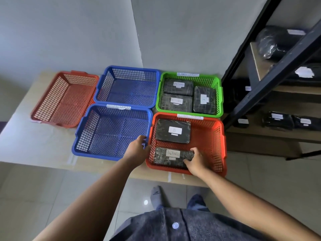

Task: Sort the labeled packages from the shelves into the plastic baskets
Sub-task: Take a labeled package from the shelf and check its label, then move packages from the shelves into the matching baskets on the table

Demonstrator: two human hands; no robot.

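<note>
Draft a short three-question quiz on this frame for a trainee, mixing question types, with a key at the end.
1. Multiple choice: how many packages lie in the green basket? A) two B) three C) five
2. True or false: the right hand holds the package marked RETURN inside the near red basket.
3. Fill in: the other package in that basket is labelled with the letter ___.
Key: 1 B; 2 true; 3 B.
</note>
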